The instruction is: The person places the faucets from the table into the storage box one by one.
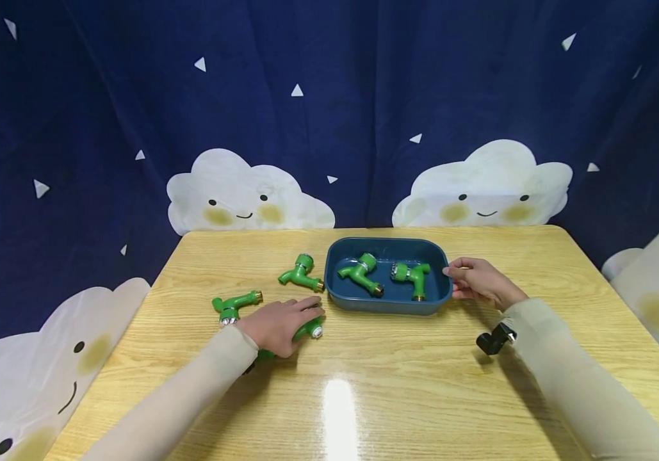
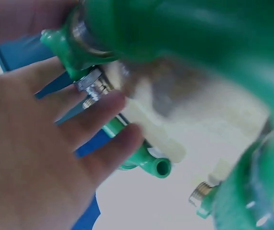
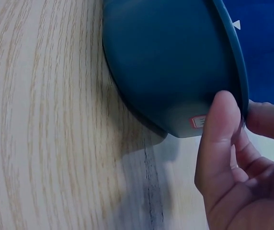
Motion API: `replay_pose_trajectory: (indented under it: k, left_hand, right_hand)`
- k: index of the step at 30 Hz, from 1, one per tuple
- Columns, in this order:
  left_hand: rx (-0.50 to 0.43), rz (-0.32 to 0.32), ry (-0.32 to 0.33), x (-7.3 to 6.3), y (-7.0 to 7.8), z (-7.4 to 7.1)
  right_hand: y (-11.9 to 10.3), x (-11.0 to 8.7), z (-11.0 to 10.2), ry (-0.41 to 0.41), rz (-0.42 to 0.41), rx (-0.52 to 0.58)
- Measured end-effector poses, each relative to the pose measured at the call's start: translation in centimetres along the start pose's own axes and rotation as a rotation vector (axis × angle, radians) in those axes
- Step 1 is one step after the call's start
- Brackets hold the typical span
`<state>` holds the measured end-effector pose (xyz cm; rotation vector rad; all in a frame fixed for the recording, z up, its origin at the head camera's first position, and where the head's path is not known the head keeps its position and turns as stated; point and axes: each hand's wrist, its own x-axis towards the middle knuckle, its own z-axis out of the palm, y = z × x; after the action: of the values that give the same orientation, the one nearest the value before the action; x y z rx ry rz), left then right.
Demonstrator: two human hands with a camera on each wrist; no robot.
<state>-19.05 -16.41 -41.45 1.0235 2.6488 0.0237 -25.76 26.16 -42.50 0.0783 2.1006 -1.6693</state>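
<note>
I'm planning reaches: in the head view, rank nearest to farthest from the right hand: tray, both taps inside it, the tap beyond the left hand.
1. Tray: right rim pinched by the right hand.
2. Right tap: inside tray.
3. Left tap: inside tray.
4. Outside tap: left of tray.

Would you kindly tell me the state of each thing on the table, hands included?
Blue bin: upright, open-topped, partly filled.
Left tap in bin: lying down.
Right tap in bin: lying down.
Tap left of bin: lying on the table.
Leftmost tap: lying on the table.
Left hand: fingers extended.
Tap under left hand: partly hidden.
Right hand: pinching the bin's rim.
</note>
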Motion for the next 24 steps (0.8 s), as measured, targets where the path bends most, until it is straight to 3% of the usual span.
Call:
replay_pose_trajectory:
  k: [4, 10, 15, 22, 24]
  left_hand:
    - [-0.039, -0.075, -0.123, 0.00, 0.28, -0.51]
    - [0.002, -0.106, -0.164, 0.08, 0.65, -0.60]
    - [0.052, -0.109, -0.131, 0.25, 0.66, -0.56]
    - [0.179, -0.122, -0.019, 0.24, 0.23, -0.26]
    - [0.180, -0.133, -0.027, 0.09, 0.07, -0.24]
  right_hand:
    - [0.00, -0.05, -0.04, -0.001, -0.003, -0.001]
    - [0.05, -0.11, -0.20, -0.003, -0.009, -0.003]
    - [0.08, -0.12, -0.21, 0.002, -0.006, -0.004]
    - [0.19, -0.10, -0.09, -0.002, -0.020, -0.009]
    - [0.22, -0.07, -0.04, -0.002, -0.022, -0.013]
